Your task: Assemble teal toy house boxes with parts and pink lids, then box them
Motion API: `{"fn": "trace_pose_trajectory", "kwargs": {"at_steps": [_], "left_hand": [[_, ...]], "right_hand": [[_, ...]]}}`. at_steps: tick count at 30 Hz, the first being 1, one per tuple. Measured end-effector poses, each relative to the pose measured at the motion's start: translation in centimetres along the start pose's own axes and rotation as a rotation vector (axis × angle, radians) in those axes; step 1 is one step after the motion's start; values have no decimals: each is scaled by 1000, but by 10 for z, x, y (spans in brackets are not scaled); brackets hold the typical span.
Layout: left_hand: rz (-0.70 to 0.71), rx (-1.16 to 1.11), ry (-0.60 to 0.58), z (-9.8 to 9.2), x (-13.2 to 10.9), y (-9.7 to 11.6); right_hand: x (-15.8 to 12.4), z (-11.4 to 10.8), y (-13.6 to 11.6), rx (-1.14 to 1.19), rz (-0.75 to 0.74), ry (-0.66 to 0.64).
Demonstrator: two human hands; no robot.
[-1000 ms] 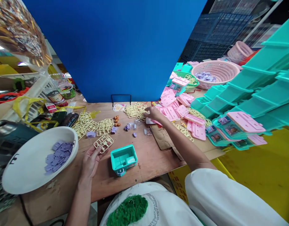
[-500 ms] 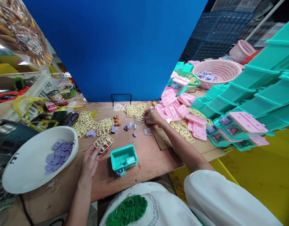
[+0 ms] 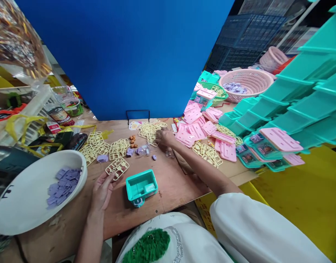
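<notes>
My left hand [image 3: 102, 190] pinches a cream plastic frame of small moulded parts [image 3: 117, 168] by its lower edge, above the table. My right hand [image 3: 166, 138] reaches across to the right edge of a pile of cream frames [image 3: 150, 130]. Its fingers are bent downward, and their tips are partly hidden, so what they hold does not show. Between my arms stands an open teal plastic box [image 3: 142, 186] with a compartment inside. Small brown figures [image 3: 132, 140], a purple piece [image 3: 154, 157] and clear plastic pieces [image 3: 169, 153] lie near my right hand.
A white bowl of purple pieces [image 3: 81, 160] stands at the left. Pink lids [image 3: 193, 131] are heaped at the right, beside stacked teal boxes [image 3: 282, 95] and a pink basket [image 3: 259, 82]. A blue panel [image 3: 129, 58] rises behind the table.
My right hand has moved left, from beside the clear pieces to the pile of cream frames. My left hand keeps its frame. The view has shifted slightly.
</notes>
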State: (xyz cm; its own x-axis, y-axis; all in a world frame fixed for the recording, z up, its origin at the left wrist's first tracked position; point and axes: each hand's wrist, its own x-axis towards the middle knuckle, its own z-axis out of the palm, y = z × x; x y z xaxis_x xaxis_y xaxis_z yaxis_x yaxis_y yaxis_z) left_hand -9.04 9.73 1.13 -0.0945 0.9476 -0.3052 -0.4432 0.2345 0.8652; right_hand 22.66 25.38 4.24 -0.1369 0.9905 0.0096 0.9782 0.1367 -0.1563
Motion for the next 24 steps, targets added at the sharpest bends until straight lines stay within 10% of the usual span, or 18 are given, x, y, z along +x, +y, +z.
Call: {"fn": "trace_pose_trajectory", "kwargs": {"at_steps": [4, 14, 24], "left_hand": [[-15, 7, 16, 1, 0, 2], [-26, 21, 44, 6, -1, 5], [17, 39, 27, 4, 2, 4]], "right_hand": [[-8, -7, -11, -43, -19, -12], [-66, -23, 61, -131, 97, 42], [-85, -45, 103, 37, 101, 444]]}}
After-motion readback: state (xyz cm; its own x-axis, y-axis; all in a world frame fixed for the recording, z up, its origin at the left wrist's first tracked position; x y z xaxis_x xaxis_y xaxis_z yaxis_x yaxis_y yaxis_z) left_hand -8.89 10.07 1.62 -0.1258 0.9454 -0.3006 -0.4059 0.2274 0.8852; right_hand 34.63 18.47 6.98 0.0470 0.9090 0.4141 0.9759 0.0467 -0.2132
